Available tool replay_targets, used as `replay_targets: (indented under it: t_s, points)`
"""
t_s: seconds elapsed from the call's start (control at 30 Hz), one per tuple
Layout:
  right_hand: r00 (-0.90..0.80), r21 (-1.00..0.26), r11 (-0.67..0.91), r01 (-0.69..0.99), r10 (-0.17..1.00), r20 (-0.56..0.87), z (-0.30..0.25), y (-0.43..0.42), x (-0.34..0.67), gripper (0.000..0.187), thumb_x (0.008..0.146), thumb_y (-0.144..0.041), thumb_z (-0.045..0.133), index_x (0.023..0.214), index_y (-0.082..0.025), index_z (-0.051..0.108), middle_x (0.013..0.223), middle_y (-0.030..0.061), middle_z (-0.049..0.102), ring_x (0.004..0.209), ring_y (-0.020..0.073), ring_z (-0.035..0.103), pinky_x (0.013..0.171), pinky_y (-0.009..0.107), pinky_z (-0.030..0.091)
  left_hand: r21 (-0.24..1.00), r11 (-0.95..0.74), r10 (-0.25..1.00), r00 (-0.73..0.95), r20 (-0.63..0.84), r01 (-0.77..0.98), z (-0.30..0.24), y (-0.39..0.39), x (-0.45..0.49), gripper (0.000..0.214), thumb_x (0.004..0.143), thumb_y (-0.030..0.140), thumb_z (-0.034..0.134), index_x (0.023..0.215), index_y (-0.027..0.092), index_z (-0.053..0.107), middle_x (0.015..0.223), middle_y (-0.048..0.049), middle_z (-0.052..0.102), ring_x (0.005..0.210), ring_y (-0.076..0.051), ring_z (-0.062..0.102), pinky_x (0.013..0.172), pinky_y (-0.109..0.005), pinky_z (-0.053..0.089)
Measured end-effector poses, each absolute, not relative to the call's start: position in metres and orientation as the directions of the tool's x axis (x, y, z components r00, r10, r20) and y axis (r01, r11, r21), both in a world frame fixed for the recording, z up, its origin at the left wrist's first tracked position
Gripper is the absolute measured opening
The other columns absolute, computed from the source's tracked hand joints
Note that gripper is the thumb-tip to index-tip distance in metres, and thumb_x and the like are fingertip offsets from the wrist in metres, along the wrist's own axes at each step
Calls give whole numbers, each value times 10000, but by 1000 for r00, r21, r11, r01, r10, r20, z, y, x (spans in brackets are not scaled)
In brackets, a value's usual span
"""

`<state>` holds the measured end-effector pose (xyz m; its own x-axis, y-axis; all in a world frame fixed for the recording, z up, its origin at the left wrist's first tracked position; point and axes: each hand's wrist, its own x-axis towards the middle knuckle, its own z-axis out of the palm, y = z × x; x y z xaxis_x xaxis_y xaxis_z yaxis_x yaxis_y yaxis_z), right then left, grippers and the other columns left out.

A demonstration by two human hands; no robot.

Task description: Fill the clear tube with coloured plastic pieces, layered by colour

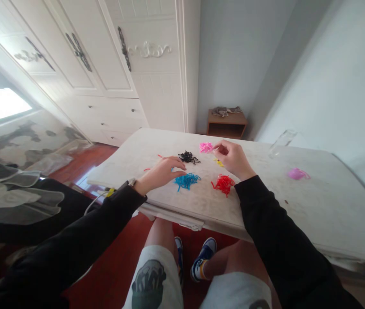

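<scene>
Hands, two, bare, black-sleeved.

1. Left hand (164, 171): laid on the white tabletop (298, 206), fingers loosely curled, thumb drawn toward them. Whether anything is held cannot be told.
2. Right hand (233, 158): thumb and forefinger closed in a pinch on the edge of the pink heap (206, 147), the other fingers folded.
3. Blue heap (187, 180): just beside the left hand at 4 o'clock. A tangle of thin strands.
4. Red heap (223, 184): at 7 o'clock of the right hand, near the wrist.
5. Yellow bits (218, 162): few, partly hidden under the right hand.
6. Black heap (188, 157): at 1 o'clock of the left hand.
7. Pink heap: at 10 o'clock of the right hand. Small, bright and loosely knotted, it is judged very light, soft and limp (probably springy). A single strand is best taken at the rim by the fingertips, since neighbours may be dragged along.
8. Magenta heap (296, 174): well apart at 3 o'clock.
9. Clear glass (282, 140): at the table's far edge.
10. Bedside cabinet (227, 124) and wardrobe (156, 86): beyond the table.
</scene>
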<state>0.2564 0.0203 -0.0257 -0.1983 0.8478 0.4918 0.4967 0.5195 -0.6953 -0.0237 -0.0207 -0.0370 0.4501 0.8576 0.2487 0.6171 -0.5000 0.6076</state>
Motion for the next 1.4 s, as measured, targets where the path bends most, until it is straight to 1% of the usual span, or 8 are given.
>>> replay_targets:
  t_s: [0.13,0.3,0.5,0.67,0.93,1.07,1.2,1.4]
  points:
    - [-197,-679,517,522,847,494,-26,20,257,80,812,-241,622,791,-193,682,663,9,644,631,162,578,644,303,440,562,-368,927,249,279,741,-41,-14,-50,289,943,400,589,914,191,786,963,-80,770,830,-196,663,776,-313,489]
    - [-213,-670,523,528,845,491,-29,21,258,85,810,-246,626,786,-193,687,652,2,641,605,152,547,629,299,421,523,-196,980,155,122,829,-63,-12,-62,212,781,401,756,772,192,726,780,-59,737,706,-199,617,708,-324,448]
    - [-242,-642,533,552,839,488,-31,21,258,101,810,-238,612,755,-198,686,639,2,636,606,158,557,612,295,408,493,-211,973,133,190,844,-74,-19,-46,143,850,219,583,742,195,674,766,-70,710,727,-209,613,715,-336,436]
    - [-244,-628,533,567,837,490,-29,19,257,113,815,-243,613,743,-197,687,641,9,644,612,163,569,611,295,405,649,-326,945,261,198,688,-61,-31,-39,214,897,372,643,851,189,743,803,-45,716,727,-172,605,695,-299,446]
    - [-241,-626,530,572,838,489,-28,18,256,110,803,-236,615,725,-196,682,608,1,624,584,156,539,595,293,386,552,-278,954,159,255,786,-62,-2,-87,365,886,281,562,1184,174,746,1219,-109,745,1072,-242,668,938,-352,519]
    - [-251,-629,531,567,839,482,-29,18,256,107,791,-238,609,727,-196,684,613,5,635,592,161,551,596,293,395,490,-298,954,269,131,819,-69,23,-125,440,856,266,520,1240,189,721,1374,-88,694,1318,-264,578,1188,-399,386]
    - [-255,-625,535,569,837,485,-29,18,255,113,788,-242,605,715,-199,679,618,12,643,596,165,558,596,296,400,456,-345,939,301,167,821,-74,29,-134,315,838,287,529,1050,205,747,1165,-84,746,1173,-260,630,1160,-413,389]
    - [-277,-616,544,570,832,480,-31,18,255,104,780,-244,609,734,-193,687,624,12,645,594,167,564,604,299,406,504,-301,954,243,179,809,-71,39,-123,196,795,286,609,901,186,740,839,-53,716,809,-201,626,851,-318,467]
